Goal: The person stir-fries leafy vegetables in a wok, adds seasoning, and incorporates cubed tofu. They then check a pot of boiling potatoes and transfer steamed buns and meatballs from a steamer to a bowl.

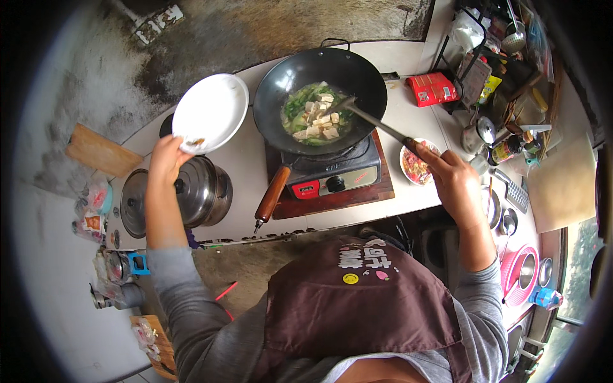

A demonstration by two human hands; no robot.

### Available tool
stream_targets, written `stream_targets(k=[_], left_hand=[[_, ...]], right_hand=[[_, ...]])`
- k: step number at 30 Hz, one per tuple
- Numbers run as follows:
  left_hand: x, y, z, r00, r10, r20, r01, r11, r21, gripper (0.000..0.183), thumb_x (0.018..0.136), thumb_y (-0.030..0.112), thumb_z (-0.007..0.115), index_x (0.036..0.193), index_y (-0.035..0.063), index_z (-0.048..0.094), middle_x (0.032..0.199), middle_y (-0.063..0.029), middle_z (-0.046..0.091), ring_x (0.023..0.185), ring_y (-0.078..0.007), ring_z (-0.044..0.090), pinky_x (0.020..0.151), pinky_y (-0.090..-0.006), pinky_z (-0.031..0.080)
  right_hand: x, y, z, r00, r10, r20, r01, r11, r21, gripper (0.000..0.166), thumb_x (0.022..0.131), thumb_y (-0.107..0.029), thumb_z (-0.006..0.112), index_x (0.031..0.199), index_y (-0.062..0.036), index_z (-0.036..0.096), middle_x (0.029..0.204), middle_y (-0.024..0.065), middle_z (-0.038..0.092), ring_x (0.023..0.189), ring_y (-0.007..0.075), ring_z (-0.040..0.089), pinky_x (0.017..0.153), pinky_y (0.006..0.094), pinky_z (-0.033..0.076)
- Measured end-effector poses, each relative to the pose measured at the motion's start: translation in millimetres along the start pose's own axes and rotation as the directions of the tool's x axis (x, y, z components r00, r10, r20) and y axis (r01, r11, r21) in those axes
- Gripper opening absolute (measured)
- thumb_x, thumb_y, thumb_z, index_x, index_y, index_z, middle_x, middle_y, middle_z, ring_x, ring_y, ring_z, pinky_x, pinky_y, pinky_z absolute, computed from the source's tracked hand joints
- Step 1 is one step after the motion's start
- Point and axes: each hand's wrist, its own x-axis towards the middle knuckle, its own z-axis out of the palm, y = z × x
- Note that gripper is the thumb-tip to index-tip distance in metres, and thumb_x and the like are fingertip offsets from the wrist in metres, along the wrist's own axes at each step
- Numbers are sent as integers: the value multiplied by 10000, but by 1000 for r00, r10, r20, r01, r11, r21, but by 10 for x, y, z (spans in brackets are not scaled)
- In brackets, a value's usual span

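My left hand (167, 158) grips the lower rim of a white plate (210, 112), tilted up left of the wok, with a small brown residue near its lower edge. My right hand (445, 177) is closed around the dark handle of a metal spatula (380, 125), whose blade reaches into the black wok (366, 86). In the wok, tofu cubes (318, 125) lie on green leafy vegetables (298, 103) in liquid. The wok sits on a single-burner gas stove (335, 179), its wooden handle (273, 194) pointing toward me. A bowl of chopped red and pale ingredients (416, 163) stands below my right hand.
Lidded metal pots (203, 191) stand left of the stove, near a wooden board (103, 151). At the right are a red packet (432, 89), a metal jug (479, 134), bottles, a black rack and a pink basket (519, 275). The tiled counter's front edge (287, 233) runs before me.
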Motion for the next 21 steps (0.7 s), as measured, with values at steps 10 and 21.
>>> stream_targets(k=[10,21], left_hand=[[-1611,-1456,-564,965,-130,-227,67,962,-266,210,917,110,492,1047,-39,563,998,-138,641,884,-228,660,736,-344,572],[-1775,-2898,-311,891,-380,-248,312,910,-273,281,891,128,504,1100,-52,557,986,-124,636,854,-216,648,700,-345,560]], right_hand=[[243,-310,575,988,153,24,-154,988,24,423,860,-149,572,1255,-302,574,764,105,582,686,291,602,634,402,490],[493,-506,826,994,79,75,-71,993,-97,430,883,-190,548,1276,-365,543,715,80,555,608,275,605,547,395,493]])
